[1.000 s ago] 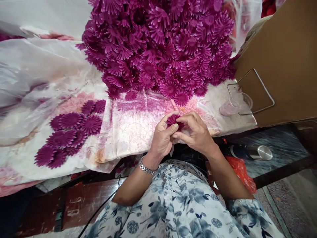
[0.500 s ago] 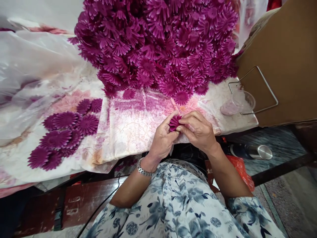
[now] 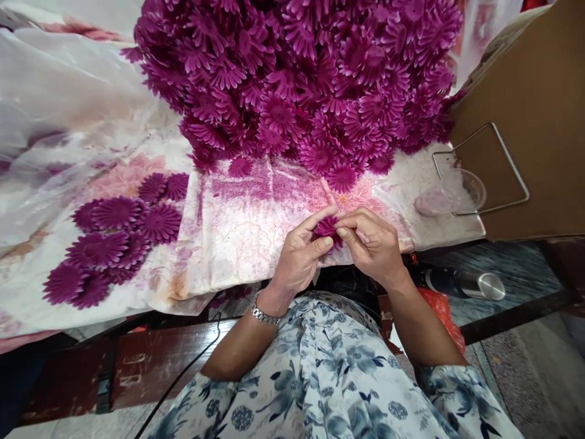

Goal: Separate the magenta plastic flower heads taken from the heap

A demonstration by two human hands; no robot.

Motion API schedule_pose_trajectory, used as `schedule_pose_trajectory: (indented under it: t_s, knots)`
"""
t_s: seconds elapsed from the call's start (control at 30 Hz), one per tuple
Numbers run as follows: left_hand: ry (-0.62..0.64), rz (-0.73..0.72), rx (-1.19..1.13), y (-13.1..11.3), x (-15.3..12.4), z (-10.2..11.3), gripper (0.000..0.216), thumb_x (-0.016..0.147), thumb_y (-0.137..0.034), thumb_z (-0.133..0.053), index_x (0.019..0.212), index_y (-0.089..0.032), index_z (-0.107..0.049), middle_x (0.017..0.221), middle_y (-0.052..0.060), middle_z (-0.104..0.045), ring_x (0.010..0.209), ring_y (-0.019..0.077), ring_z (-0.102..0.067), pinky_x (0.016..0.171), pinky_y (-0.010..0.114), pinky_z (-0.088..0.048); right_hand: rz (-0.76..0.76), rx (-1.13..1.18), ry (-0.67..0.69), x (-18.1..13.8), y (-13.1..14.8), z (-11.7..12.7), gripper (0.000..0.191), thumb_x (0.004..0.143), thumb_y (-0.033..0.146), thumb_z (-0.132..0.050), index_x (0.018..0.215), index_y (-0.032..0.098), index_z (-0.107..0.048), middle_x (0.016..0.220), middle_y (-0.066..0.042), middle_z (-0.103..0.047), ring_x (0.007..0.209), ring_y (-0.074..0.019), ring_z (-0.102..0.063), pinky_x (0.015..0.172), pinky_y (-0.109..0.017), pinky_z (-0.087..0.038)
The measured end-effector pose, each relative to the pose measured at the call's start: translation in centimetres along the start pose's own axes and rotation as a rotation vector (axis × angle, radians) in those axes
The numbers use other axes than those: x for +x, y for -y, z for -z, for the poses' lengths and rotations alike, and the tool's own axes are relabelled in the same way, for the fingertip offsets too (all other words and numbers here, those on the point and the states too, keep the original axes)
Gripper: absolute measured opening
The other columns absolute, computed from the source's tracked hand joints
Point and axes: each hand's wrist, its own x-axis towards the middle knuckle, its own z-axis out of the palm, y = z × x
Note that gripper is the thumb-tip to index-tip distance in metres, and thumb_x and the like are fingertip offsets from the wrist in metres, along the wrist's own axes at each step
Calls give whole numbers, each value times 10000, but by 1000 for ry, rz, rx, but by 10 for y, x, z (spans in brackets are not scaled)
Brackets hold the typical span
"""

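Note:
Both hands meet at the table's near edge over one small purple fabric flower [image 3: 327, 227]. My left hand [image 3: 299, 259], with a metal watch at the wrist, pinches the flower between thumb and forefinger. My right hand [image 3: 372, 244] grips the same flower from the right with curled fingers. A big heap of purple flowers [image 3: 297, 79] rises just beyond the hands. A flat group of several purple flowers [image 3: 114, 235] lies on the cloth to the left.
A stained white and pink cloth [image 3: 247, 225] covers the table. A brown cardboard box [image 3: 530, 110] stands at the right, with a wire frame [image 3: 484, 167] and a clear plastic cup [image 3: 461, 192] in front of it. A steel bottle [image 3: 466, 283] and red bag [image 3: 439, 311] lie below.
The hands have kept turning and working the flower between the fingertips. The view has shifted slightly, so the heap and box sit a little further right.

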Motion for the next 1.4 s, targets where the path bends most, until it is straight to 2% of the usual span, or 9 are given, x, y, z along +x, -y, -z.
schedule_pose_trajectory:
  t_s: [0.13,0.3,0.43,0.6,0.73,0.83,1.1,1.27,1.4]
  knots:
    - [-4,-17,5,0,2,2,339,671,-146,-728,1007,-188,-706,894,15,-711,823,98,-627,805,179,-467,-107,43,-28,0,2,-2,125,864,202,-523,752,183,-576,688,-2,-573,658,-114,-549,631,-258,-447]
    - [-44,2,-15,-4,3,2,247,641,-133,-708,886,-159,-727,852,27,-719,787,113,-635,793,203,-485,-234,64,-9,1,4,-4,189,878,241,-492,704,179,-533,627,27,-514,578,-90,-489,578,-236,-395]
    - [-71,21,-33,-10,4,5,206,654,-147,-670,856,-142,-716,786,54,-726,720,157,-664,701,262,-519,-283,-115,-192,8,-10,5,196,892,270,-457,744,182,-549,635,20,-516,594,-107,-495,609,-258,-403]
    - [-110,70,-117,-14,6,5,282,681,-108,-627,952,-148,-692,793,49,-722,708,151,-666,700,265,-517,-92,-566,-318,20,-23,16,181,855,273,-534,969,167,-626,947,-98,-616,913,-218,-553,838,-393,-413]
    - [-128,47,-139,-12,8,3,200,708,-116,-627,889,-132,-712,787,39,-706,670,101,-616,708,216,-485,136,-339,-59,18,-6,2,159,829,278,-600,954,182,-617,866,-61,-634,824,-176,-557,771,-334,-452]
    - [-103,47,-113,-10,6,3,212,704,-148,-672,910,-135,-723,791,27,-698,608,66,-551,640,179,-450,174,-180,105,16,0,-11,67,846,258,-581,858,194,-596,769,-24,-625,739,-150,-543,709,-306,-460]
    - [-69,24,-51,-6,3,9,384,589,-169,-790,965,-162,-719,930,49,-707,936,151,-606,857,223,-431,110,-107,19,14,-1,-15,92,854,164,-539,777,183,-585,672,-15,-613,651,-133,-541,647,-287,-456]
    - [-103,9,-62,-8,3,7,301,592,-166,-783,888,-165,-724,791,25,-710,743,116,-615,776,232,-460,78,-214,-119,13,2,-17,117,866,171,-512,765,179,-572,659,-20,-597,643,-134,-526,634,-274,-434]
    - [-98,29,-47,-13,0,8,293,622,-191,-760,911,-161,-719,855,56,-720,754,149,-640,750,269,-487,97,-520,-235,19,-18,-2,145,875,194,-496,759,181,-582,670,-24,-603,670,-145,-537,671,-289,-430]
